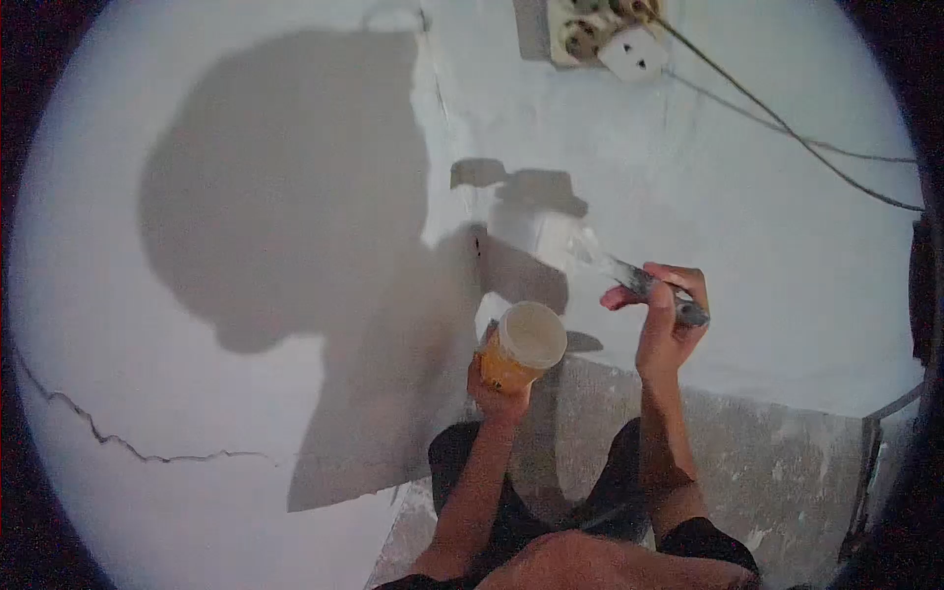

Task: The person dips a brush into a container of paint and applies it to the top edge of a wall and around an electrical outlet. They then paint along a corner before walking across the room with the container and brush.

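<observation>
An orange-yellow cup (508, 369) with a pale rim sits in my left hand (500, 398), its open top turned up toward the camera. Whitish material shows inside it. To the right, my right hand (672, 320) is closed around the dark handle of a tool (634, 279), perhaps a scraper or brush. Its pale, blurred end points up and left at the white wall (787, 265); whether it touches the wall, I cannot tell.
A power strip (567, 37) with a white plug and cable is at the top. A crack (147, 456) runs along the lower left wall. Large shadows cover the wall's left and middle. Below lies a stained grey floor (767, 442), with my knees over it.
</observation>
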### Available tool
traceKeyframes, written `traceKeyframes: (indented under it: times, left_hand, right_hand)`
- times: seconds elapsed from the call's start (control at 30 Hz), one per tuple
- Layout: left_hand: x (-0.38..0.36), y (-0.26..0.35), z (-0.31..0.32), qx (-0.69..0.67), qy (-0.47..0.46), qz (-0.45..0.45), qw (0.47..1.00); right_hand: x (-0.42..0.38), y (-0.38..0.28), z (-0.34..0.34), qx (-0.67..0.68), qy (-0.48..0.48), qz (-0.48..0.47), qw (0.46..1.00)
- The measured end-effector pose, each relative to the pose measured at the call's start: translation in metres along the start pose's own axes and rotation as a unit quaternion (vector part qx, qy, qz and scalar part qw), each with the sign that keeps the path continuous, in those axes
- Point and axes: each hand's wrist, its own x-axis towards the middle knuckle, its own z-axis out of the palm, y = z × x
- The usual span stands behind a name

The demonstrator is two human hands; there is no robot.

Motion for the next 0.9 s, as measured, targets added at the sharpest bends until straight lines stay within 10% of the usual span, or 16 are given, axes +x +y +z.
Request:
traceKeyframes:
  times: [0.4, 0.9]
  left_hand:
    - [-0.011, 0.011, 0.012, -0.009, -0.011, 0.020, 1.000]
    - [0.002, 0.010, 0.006, -0.008, -0.038, 0.049, 0.998]
  right_hand:
    - [0.127, 0.009, 0.127, -0.046, -0.051, -0.230, 0.971]
    - [0.118, 0.056, 0.135, -0.108, -0.074, -0.179, 0.975]
